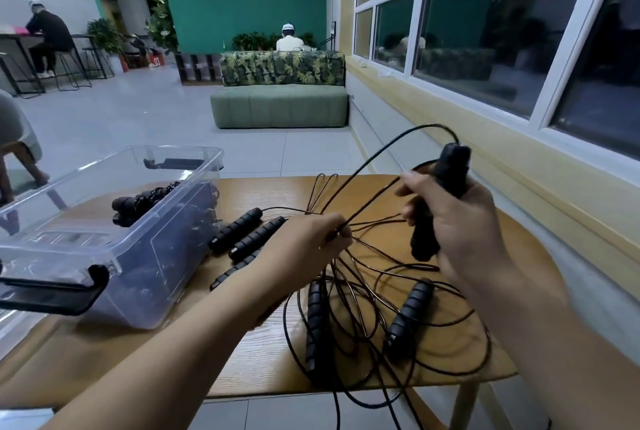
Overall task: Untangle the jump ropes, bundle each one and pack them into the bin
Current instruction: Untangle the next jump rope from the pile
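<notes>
A tangle of black jump-rope cords [367, 294] lies on the wooden table [263, 357]. My right hand [460, 221] grips two black handles [450, 170] held upright above the table. My left hand [308, 239] pinches several cord strands that run up to those handles. Two ribbed black handles [410, 312] lie within the tangle near the front edge. Further ribbed handles [247, 232] lie side by side beside the bin. The clear plastic bin [145, 256] stands at the left with one bundled black rope [145, 202] inside.
Some cord loops hang over the table's front edge [346, 402]. The bin has black latch handles [62, 294]. A window wall runs along the right. A green sofa [280, 107] stands ahead on the tiled floor, and people sit in the background.
</notes>
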`<action>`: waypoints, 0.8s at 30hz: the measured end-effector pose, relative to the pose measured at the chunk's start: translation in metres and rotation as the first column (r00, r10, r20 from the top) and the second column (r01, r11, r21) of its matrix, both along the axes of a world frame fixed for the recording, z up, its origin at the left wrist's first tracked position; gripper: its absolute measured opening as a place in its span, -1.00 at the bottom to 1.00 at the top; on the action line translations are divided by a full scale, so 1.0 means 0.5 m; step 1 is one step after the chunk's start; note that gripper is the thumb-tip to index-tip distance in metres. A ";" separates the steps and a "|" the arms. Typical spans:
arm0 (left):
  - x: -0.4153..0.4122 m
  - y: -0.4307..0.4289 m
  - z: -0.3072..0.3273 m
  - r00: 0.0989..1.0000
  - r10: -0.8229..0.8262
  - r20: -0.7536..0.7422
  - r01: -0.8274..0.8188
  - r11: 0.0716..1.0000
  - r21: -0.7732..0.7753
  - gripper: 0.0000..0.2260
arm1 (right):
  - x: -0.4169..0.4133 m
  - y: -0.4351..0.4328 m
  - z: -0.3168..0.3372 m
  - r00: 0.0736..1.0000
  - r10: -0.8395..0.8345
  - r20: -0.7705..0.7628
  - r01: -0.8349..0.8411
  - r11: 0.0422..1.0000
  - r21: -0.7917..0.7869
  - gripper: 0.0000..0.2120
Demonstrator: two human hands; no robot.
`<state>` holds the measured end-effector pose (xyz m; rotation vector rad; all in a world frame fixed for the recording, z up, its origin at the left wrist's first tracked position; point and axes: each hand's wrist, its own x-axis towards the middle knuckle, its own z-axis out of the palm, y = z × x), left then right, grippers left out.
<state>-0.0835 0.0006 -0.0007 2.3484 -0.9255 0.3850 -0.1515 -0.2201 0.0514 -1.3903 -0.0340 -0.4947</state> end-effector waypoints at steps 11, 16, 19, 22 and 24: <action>0.011 0.017 0.044 0.992 0.125 0.010 -0.124 0.987 -0.106 -0.78 | 0.018 0.003 -0.017 0.985 0.079 -0.154 -0.067 0.994 0.082 -0.73; -0.016 -0.011 0.051 0.991 0.121 0.060 -0.121 0.993 -0.010 -0.83 | 0.014 0.040 -0.042 0.954 0.219 -0.207 -0.213 0.976 0.051 -0.71; -0.028 -0.027 0.047 0.988 0.109 0.106 -0.118 0.989 0.084 -0.81 | 0.008 0.055 -0.047 0.954 0.254 -0.162 -0.253 0.967 0.025 -0.78; -0.035 -0.031 0.041 0.992 0.080 0.100 -0.094 0.984 0.148 -0.66 | 0.003 0.058 -0.046 0.959 0.248 -0.135 -0.253 0.967 -0.025 -0.85; -0.029 -0.027 0.033 0.995 0.088 0.051 -0.094 0.988 0.124 -0.76 | -0.001 0.052 -0.036 0.963 0.241 -0.122 -0.247 0.968 -0.037 -0.87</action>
